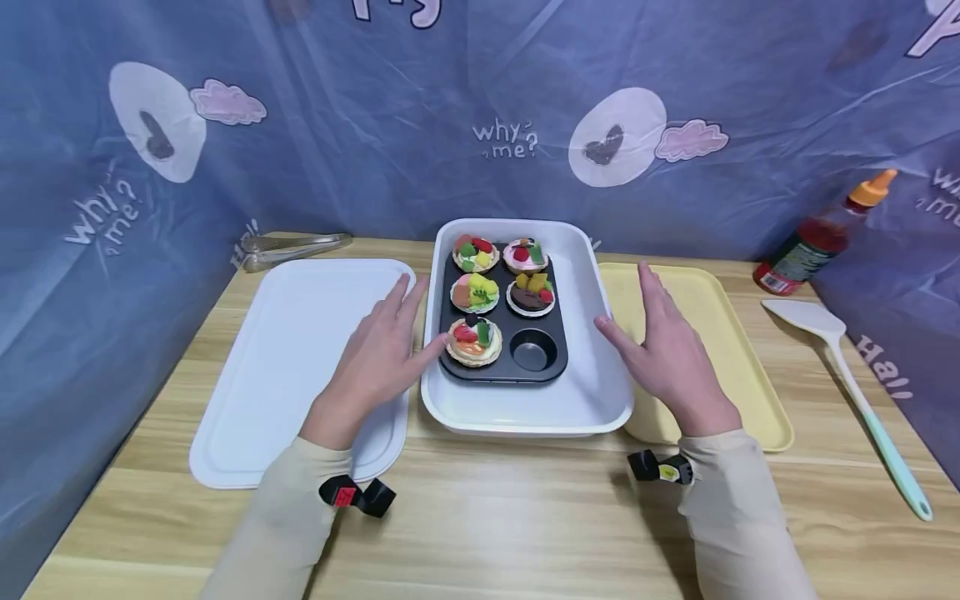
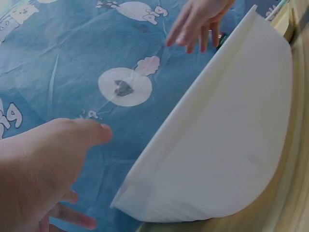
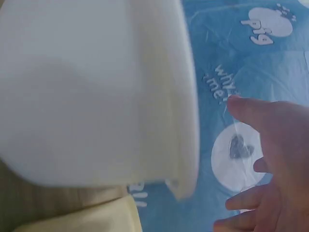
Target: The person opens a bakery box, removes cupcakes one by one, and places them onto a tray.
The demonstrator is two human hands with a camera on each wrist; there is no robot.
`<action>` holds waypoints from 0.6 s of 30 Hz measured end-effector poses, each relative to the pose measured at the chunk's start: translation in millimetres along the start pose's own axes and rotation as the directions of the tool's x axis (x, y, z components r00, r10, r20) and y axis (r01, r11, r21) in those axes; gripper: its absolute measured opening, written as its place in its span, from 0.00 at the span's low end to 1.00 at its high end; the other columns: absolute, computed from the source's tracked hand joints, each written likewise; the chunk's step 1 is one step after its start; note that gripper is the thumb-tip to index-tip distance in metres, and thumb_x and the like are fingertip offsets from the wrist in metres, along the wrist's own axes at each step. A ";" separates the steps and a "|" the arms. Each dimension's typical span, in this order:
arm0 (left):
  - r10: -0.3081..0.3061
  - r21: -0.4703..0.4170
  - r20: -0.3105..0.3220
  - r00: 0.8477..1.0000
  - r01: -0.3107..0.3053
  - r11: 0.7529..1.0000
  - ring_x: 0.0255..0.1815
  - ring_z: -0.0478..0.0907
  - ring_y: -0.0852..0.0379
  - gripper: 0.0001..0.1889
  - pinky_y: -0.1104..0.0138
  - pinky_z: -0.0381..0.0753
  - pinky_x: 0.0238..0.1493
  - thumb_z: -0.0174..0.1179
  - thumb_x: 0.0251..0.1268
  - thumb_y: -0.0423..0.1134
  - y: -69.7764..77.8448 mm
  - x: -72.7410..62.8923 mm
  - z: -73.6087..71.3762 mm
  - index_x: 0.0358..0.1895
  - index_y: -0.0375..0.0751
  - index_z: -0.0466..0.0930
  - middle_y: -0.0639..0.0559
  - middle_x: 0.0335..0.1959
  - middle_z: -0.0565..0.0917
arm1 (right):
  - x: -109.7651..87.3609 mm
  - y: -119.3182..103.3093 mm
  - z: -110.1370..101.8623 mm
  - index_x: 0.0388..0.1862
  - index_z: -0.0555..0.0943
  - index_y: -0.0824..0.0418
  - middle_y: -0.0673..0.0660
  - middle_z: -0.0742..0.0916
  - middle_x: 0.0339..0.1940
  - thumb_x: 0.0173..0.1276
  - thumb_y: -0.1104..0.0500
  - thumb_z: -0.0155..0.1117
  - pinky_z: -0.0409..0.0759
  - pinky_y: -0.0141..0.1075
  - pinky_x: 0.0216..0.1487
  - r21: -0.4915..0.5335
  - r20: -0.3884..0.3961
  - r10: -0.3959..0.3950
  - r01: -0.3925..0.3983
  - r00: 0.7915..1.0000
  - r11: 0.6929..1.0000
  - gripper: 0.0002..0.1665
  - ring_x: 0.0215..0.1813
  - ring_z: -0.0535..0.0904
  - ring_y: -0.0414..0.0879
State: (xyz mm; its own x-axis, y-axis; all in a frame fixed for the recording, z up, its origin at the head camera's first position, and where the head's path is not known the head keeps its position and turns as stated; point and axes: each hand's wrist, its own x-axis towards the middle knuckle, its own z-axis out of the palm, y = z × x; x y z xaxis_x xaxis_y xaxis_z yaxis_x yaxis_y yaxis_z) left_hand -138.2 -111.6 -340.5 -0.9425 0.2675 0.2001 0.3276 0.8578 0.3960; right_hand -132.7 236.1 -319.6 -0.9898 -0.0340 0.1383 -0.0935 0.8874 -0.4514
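Note:
A deep white tub point(image 1: 525, 408) stands mid-table with a dark muffin tin point(image 1: 501, 373) inside it. Several fruit-topped tarts point(image 1: 475, 342) sit in the tin's cups, while the front right cup point(image 1: 533, 350) shows its bare dark bottom. My left hand point(image 1: 378, 346) is at the tub's left side, fingers extended, its thumb tip overlapping the nearest tart in the head view. On the opposite side is my right hand point(image 1: 670, 350), fingers stretched forward and thumb toward the tub's right rim. Both hands hold nothing; the wrist views show the tub's outer wall point(image 2: 217, 135) beside the spread fingers.
To the left lies a flat white tray point(image 1: 300, 358), with metal tongs point(image 1: 292, 250) behind it. At right are a yellow tray point(image 1: 738, 375), a red sauce bottle point(image 1: 813, 242) with an orange cap, and a long-handled spatula point(image 1: 855, 383). A blue printed cloth point(image 1: 405, 150) hangs behind.

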 end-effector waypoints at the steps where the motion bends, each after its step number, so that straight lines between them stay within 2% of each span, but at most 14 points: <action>1: 0.000 -0.009 0.007 1.000 0.000 1.000 0.76 0.63 0.33 0.42 0.42 0.67 0.70 0.55 0.71 0.58 1.3 0.1 1.6 0.81 0.41 0.53 0.35 0.81 0.55 | 0.4 -2.3 0.2 0.85 0.39 0.53 0.67 0.55 0.83 0.73 0.33 0.55 0.59 0.69 0.69 0.005 -0.022 -0.010 0.010 1.000 1.000 0.56 0.78 0.56 0.71; 4: -0.006 -0.034 0.021 1.000 0.007 0.999 0.75 0.65 0.36 0.40 0.41 0.72 0.66 0.56 0.71 0.57 4.8 0.1 6.6 0.80 0.42 0.56 0.35 0.77 0.61 | 2.7 -10.9 0.4 0.85 0.44 0.54 0.71 0.66 0.77 0.73 0.38 0.60 0.69 0.68 0.63 0.022 -0.081 -0.045 0.047 0.996 0.999 0.54 0.70 0.70 0.73; 7: -0.027 -0.051 0.031 0.999 0.028 0.998 0.72 0.68 0.38 0.39 0.42 0.75 0.62 0.56 0.71 0.56 6.0 0.9 12.0 0.79 0.43 0.57 0.37 0.75 0.64 | 7.8 -22.2 -1.0 0.84 0.48 0.54 0.72 0.72 0.73 0.72 0.42 0.63 0.75 0.65 0.58 0.057 -0.110 -0.066 0.073 0.992 0.996 0.52 0.64 0.76 0.71; 9: -0.045 -0.059 0.034 0.998 0.047 0.997 0.71 0.70 0.39 0.38 0.42 0.76 0.61 0.56 0.71 0.56 5.6 1.3 14.8 0.79 0.43 0.58 0.37 0.74 0.66 | 13.4 -30.6 -2.1 0.84 0.50 0.54 0.70 0.72 0.73 0.72 0.42 0.63 0.77 0.63 0.56 0.079 -0.106 -0.078 0.086 0.991 0.993 0.51 0.63 0.77 0.69; 13: -0.084 -0.125 0.063 0.994 0.091 0.988 0.69 0.72 0.38 0.38 0.44 0.74 0.64 0.55 0.72 0.55 4.3 1.7 20.2 0.79 0.42 0.58 0.39 0.73 0.67 | 28.1 -47.8 -2.3 0.83 0.51 0.54 0.69 0.73 0.72 0.72 0.41 0.62 0.78 0.60 0.57 0.122 -0.038 -0.103 0.107 0.994 0.987 0.50 0.63 0.78 0.67; 18: -0.126 -0.243 0.109 0.986 0.149 0.959 0.71 0.70 0.37 0.37 0.47 0.69 0.70 0.53 0.74 0.53 4.7 2.5 28.3 0.79 0.40 0.55 0.38 0.73 0.66 | 47.6 -66.6 2.5 0.83 0.52 0.53 0.68 0.74 0.71 0.71 0.40 0.62 0.76 0.57 0.61 0.112 0.076 -0.146 0.137 0.986 0.984 0.50 0.63 0.78 0.63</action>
State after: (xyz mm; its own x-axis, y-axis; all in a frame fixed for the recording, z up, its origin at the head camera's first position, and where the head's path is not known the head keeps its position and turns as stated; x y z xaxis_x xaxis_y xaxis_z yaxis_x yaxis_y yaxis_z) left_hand -140.9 -94.4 -363.5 -0.9777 0.2039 0.0494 0.1892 0.7556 0.6271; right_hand -173.9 174.2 -285.1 -0.9709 -0.1978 0.1349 -0.2394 0.8171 -0.5245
